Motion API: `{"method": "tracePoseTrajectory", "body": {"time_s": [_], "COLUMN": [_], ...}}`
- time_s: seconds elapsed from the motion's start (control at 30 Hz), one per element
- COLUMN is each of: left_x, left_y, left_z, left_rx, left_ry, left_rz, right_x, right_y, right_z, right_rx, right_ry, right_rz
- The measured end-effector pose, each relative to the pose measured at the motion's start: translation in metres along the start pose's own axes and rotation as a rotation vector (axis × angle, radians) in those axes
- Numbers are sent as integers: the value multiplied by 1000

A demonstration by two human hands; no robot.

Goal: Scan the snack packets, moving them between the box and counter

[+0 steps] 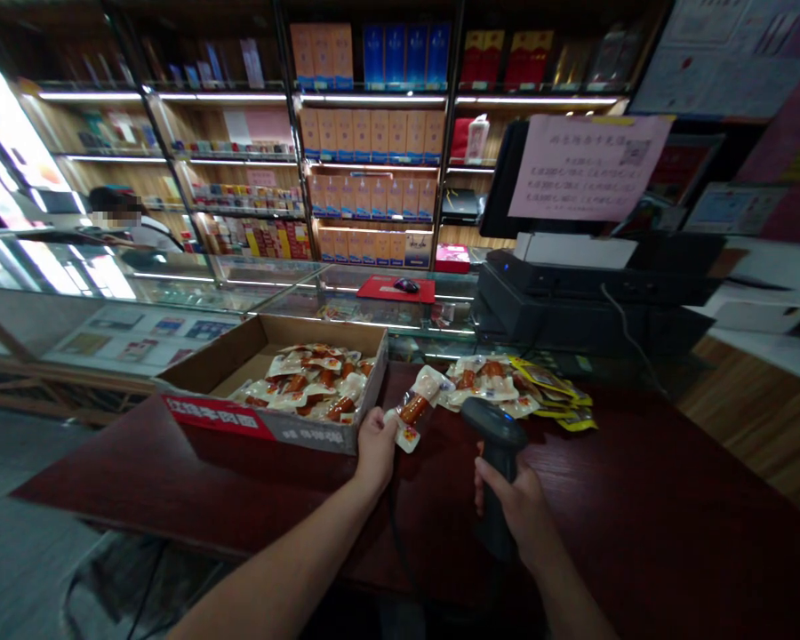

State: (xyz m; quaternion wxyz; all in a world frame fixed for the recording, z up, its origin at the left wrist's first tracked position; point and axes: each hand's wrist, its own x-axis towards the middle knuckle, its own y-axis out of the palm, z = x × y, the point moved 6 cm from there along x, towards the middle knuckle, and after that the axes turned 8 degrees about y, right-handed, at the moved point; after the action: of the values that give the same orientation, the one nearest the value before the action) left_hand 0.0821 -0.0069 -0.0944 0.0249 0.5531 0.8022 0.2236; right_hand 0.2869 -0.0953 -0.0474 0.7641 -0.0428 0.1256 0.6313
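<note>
Forearms (286,564) reach over the desk's (646,484) near edge; a vacuum-packed snack (414,411) is pinched in the left hand (377,449), beside a cardboard box (313,429), held toward the barcode scanner (494,427) gripped in the right hand (515,508), apparently for reading.

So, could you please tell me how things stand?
left hand gripping clear sausage packet; right hand gripping black barcode scanner; open cardboard box beside left hand.

On the counter (613,471), a box (220,418) of packets (307,387) sits left of a loose pile (507,382).
</note>
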Motion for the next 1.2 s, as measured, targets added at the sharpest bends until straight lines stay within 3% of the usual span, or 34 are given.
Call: {"method": "tracePoseTrajectory", "body": {"time_s": [0.53, 0.7, 0.83, 1.03, 1.13, 1.2], "left_x": [-2, -1, 6, 15, 20, 24], "left_y": [0, 8, 34, 109, 140, 151], "left_z": [-4, 3, 0, 7, 22, 28], "left_rx": [5, -108, -209, -290, -213, -25], "left_ry": [2, -177, -289, -301, -268, -193], "left_rz": [-13, -36, -46, -1, 7, 37], "right_x": [1, 5, 7, 11, 9, 7], "right_y": [0, -15, -34, -58, -68, -74], "right_z": [2, 5, 15, 30, 40, 46], "right_rx": [11, 40, 47, 97, 85, 81], "right_ry": [-57, -47, -62, -88, -115, -124], "right_rz": [26, -1, -60, -154, -182, -191]}}
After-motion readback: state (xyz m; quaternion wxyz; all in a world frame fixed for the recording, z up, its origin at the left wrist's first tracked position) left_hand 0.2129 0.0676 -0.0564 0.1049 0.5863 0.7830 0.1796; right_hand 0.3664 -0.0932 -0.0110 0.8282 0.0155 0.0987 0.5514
